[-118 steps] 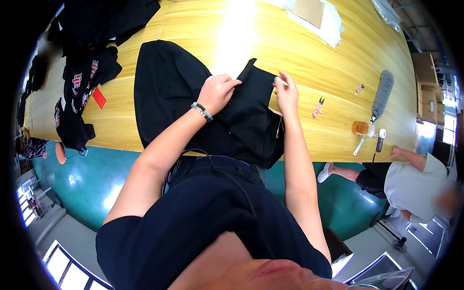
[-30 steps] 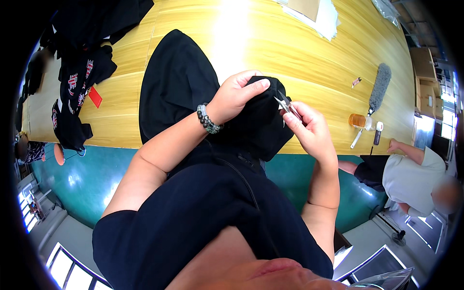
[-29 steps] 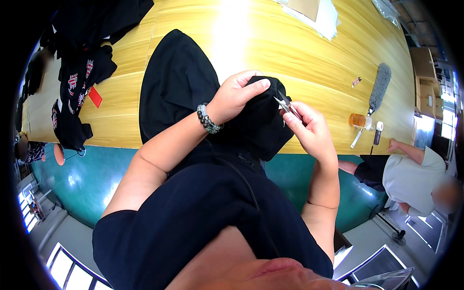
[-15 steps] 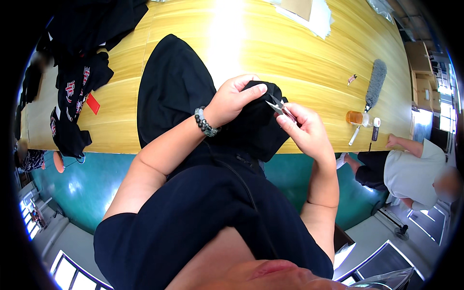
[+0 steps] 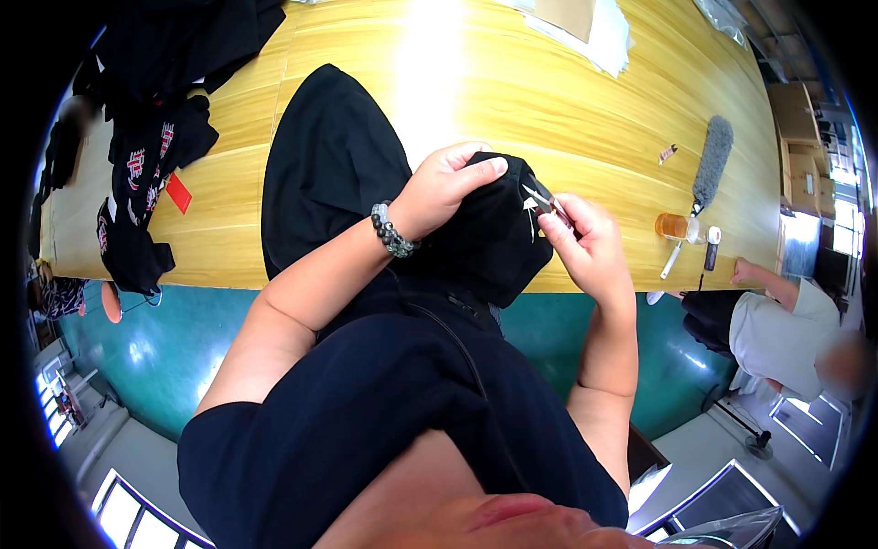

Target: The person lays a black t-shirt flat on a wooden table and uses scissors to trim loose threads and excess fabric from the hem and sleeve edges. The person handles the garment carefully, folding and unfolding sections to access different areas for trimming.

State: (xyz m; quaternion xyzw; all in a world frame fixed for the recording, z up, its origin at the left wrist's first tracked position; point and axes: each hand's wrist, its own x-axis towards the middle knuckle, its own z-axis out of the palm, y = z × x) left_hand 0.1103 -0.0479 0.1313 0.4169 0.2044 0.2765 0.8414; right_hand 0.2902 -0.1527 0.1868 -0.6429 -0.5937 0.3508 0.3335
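Note:
A black garment [image 5: 334, 156] lies over the table's near edge and hangs down in front of me. My left hand [image 5: 445, 190], with a bead bracelet at the wrist, pinches a gathered part of it, thumb on top. Just to the right, my right hand [image 5: 588, 240] is closed around a small pair of thread snips [image 5: 547, 200]. The blades point left toward the gathered cloth; whether they touch it I cannot tell. A small white mark [image 5: 530, 205] shows on the cloth beside the blades.
On the wooden table [image 5: 567, 119] at right lie a grey fluffy duster [image 5: 712, 165], a jar of amber liquid [image 5: 675, 226] and a white-handled tool [image 5: 671, 261]. Dark printed garments [image 5: 137, 183] with a red tag [image 5: 178, 194] are at left. A person in a white shirt [image 5: 777, 325] stands at right.
The snips and my right hand have shifted slightly right, and the blades have turned. A white mark on the cloth has come into view. My left hand keeps its hold.

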